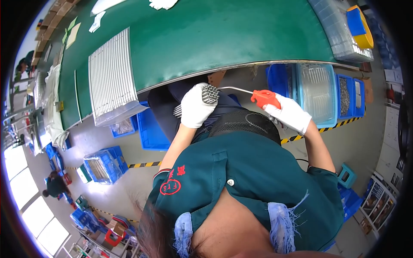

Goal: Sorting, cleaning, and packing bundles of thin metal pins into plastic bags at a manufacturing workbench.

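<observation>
My left hand, in a white glove, grips a bundle of thin metal rods with their ends showing beside the fingers. My right hand, also gloved in white, holds an orange air blow gun. Its thin metal nozzle points at the rod ends. Both hands are below the front edge of the green table, over my lap.
A flat pack of many metal rods lies on the green table at the left. Blue bins stand on the floor; clear and blue trays sit at the right. A yellow-blue object rests far right. Another person crouches far left.
</observation>
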The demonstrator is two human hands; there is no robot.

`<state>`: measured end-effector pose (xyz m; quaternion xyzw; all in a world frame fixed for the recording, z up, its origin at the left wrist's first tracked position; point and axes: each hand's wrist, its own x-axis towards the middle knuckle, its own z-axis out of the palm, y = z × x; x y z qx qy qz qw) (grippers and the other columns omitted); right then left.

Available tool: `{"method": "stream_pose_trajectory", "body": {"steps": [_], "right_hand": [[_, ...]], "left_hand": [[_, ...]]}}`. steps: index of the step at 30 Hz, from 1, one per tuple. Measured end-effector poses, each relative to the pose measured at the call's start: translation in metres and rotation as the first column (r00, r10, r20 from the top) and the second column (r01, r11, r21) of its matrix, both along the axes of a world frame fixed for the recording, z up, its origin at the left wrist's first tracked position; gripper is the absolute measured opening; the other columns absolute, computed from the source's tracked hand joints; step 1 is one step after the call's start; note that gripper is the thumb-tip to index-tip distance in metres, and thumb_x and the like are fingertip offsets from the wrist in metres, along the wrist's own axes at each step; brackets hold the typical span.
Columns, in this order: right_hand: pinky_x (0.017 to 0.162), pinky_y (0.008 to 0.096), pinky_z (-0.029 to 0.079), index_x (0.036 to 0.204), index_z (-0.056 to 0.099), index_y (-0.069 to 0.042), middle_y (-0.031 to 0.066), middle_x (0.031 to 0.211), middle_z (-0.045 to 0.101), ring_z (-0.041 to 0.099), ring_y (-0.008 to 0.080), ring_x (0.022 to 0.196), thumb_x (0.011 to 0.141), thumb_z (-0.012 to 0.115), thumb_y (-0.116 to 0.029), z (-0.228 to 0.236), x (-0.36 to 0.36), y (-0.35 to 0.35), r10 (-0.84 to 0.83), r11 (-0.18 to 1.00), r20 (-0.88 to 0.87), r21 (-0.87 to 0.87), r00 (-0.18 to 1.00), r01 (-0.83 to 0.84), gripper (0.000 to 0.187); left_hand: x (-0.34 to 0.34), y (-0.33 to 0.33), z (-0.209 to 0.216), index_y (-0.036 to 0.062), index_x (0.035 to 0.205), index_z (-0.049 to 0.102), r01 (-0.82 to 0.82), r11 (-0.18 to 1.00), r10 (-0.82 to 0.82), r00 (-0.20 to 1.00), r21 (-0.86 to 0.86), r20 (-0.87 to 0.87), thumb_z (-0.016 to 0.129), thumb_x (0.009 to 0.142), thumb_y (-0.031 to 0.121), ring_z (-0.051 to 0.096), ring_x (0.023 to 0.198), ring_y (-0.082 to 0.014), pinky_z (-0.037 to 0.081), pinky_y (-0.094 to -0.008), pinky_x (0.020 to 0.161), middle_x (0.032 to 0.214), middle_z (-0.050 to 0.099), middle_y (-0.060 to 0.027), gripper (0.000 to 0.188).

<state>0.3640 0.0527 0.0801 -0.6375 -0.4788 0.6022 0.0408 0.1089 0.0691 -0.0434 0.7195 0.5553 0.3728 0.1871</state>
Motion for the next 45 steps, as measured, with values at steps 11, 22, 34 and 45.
{"method": "stream_pose_trajectory", "body": {"steps": [11, 22, 34, 45], "right_hand": [[0.059, 0.0238, 0.045, 0.128, 0.050, -0.007, 0.0009, 0.075, 0.058, 0.051, 0.0085, 0.062, 0.085, 0.061, -0.033, 0.012, 0.000, -0.005, -0.044, 0.998, -0.147, -0.058, 0.988, 0.035, 0.051], [0.058, 0.0234, 0.044, 0.127, 0.050, -0.007, 0.0006, 0.075, 0.057, 0.051, 0.0078, 0.062, 0.085, 0.060, -0.033, 0.010, 0.001, -0.004, -0.065, 0.994, -0.065, -0.095, 0.996, 0.059, 0.050], [0.058, 0.0230, 0.045, 0.128, 0.051, -0.008, 0.0012, 0.076, 0.059, 0.052, 0.0078, 0.063, 0.086, 0.060, -0.032, 0.013, 0.003, -0.010, -0.027, 0.999, -0.117, -0.038, 0.993, 0.023, 0.049], [0.058, 0.0227, 0.045, 0.129, 0.050, -0.009, 0.0009, 0.077, 0.059, 0.052, 0.0071, 0.064, 0.086, 0.061, -0.031, 0.017, 0.003, -0.009, 0.002, 0.999, -0.072, -0.045, 0.997, -0.005, 0.049]], "left_hand": [[0.000, 0.002, 0.001, 0.0067, 0.087, 0.060, 0.019, 1.000, -0.019, 1.000, -0.007, -0.001, 0.072, 0.067, 0.017, 0.061, 0.068, -0.0299, 0.050, -0.0367, 0.062, 0.074, 0.062, -0.0115, 0.025], [0.000, 0.001, 0.003, 0.0066, 0.088, 0.060, 0.004, 1.000, -0.004, 1.000, -0.009, -0.029, 0.071, 0.067, 0.016, 0.061, 0.068, -0.0299, 0.050, -0.0365, 0.062, 0.075, 0.062, -0.0113, 0.026], [0.001, 0.001, 0.005, 0.0061, 0.089, 0.059, 0.008, 1.000, -0.009, 1.000, -0.023, -0.015, 0.071, 0.067, 0.015, 0.061, 0.069, -0.0298, 0.050, -0.0364, 0.063, 0.075, 0.062, -0.0114, 0.027], [0.000, 0.002, 0.001, 0.0059, 0.090, 0.060, 0.004, 1.000, -0.004, 1.000, -0.023, -0.019, 0.073, 0.068, 0.014, 0.064, 0.069, -0.0267, 0.052, -0.0329, 0.064, 0.075, 0.064, -0.0095, 0.027]]}}
